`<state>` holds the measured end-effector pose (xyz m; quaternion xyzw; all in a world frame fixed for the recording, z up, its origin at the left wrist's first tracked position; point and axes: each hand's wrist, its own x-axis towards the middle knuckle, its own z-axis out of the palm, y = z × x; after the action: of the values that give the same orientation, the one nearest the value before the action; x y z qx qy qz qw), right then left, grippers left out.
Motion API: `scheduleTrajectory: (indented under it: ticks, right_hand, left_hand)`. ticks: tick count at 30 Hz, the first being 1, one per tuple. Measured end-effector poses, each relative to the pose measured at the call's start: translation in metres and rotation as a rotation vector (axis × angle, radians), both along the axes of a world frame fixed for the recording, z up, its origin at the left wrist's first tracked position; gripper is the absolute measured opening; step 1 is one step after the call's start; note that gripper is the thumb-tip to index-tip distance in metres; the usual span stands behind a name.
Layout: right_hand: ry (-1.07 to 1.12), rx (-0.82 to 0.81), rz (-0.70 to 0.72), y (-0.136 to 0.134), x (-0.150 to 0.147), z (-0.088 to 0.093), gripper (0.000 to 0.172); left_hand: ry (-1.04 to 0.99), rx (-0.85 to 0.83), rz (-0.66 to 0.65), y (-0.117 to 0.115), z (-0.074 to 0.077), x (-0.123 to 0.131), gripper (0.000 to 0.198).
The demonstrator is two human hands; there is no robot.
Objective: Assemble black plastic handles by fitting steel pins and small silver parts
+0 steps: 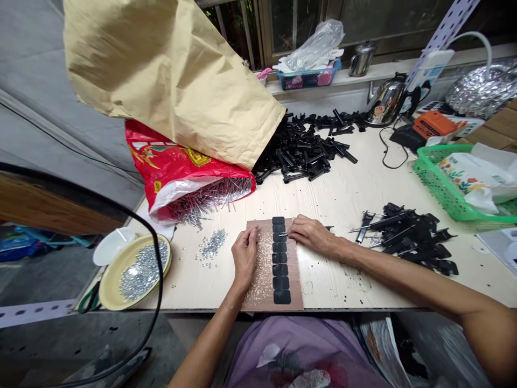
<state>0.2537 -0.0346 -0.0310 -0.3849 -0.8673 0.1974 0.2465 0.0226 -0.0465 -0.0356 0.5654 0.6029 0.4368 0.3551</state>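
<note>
A brown board (294, 269) lies at the table's front edge, with a column of black rounded pads (281, 283) and many pale specks on it. Over its left side, my left hand (245, 256) has its fingers pinched together; whatever they hold is too small to make out. My right hand (309, 231) is closed at the board's right edge. From its fingertips a thin metal pin (283, 235) points left across the pads. A dark tip shows behind this hand, mostly hidden by it. Small shiny rings (212, 245) lie loose left of the board.
A yellow bowl (105, 285) of shiny rings stands left. Behind are a red bag (141, 145) spilling nails (202, 199), a large tan sack (169, 75) and heaped black plastic parts (307, 151). More black parts with pins (416, 237) and a green basket (436, 188) sit right.
</note>
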Motion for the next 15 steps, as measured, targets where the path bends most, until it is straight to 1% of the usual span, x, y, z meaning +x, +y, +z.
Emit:
scheduleTrajectory:
  ticks: [3, 5, 6, 8, 9, 10, 11, 12, 15]
  right_hand:
    - [-0.012, 0.013, 0.0, 0.003, -0.003, -0.002, 0.024]
    - [-0.015, 0.016, -0.025, -0.002, -0.007, 0.0, 0.025]
    - [-0.017, 0.016, -0.014, -0.008, -0.009, 0.003, 0.026]
    - [-0.03, 0.013, 0.06, -0.025, -0.014, 0.009, 0.027]
    - [-0.053, 0.01, 0.13, -0.035, -0.015, 0.013, 0.027]
    - [-0.082, 0.008, 0.149, -0.043, -0.014, 0.016, 0.026]
    - [-0.113, 0.009, 0.131, -0.05, -0.011, 0.019, 0.026]
    - [-0.14, 0.009, 0.068, -0.055, -0.006, 0.022, 0.025]
    - [-0.179, 0.024, -0.239, -0.062, 0.028, 0.033, 0.026]
  left_hand:
    - [0.005, 0.015, 0.008, 0.001, -0.001, 0.001, 0.032]
    - [0.021, 0.018, 0.004, 0.002, -0.001, 0.001, 0.032]
    - [0.033, 0.017, 0.0, 0.002, -0.001, 0.001, 0.032]
    - [0.067, 0.013, -0.003, 0.002, 0.0, 0.0, 0.033]
    - [0.094, 0.01, -0.001, 0.002, 0.001, 0.0, 0.033]
    - [0.126, 0.006, 0.004, 0.003, 0.001, -0.002, 0.033]
    - [0.14, 0.0, 0.005, 0.004, 0.001, -0.003, 0.035]
    - [0.141, -0.011, 0.005, 0.005, 0.001, -0.004, 0.037]
    - [0.204, 0.005, -0.024, 0.01, 0.001, -0.002, 0.039]
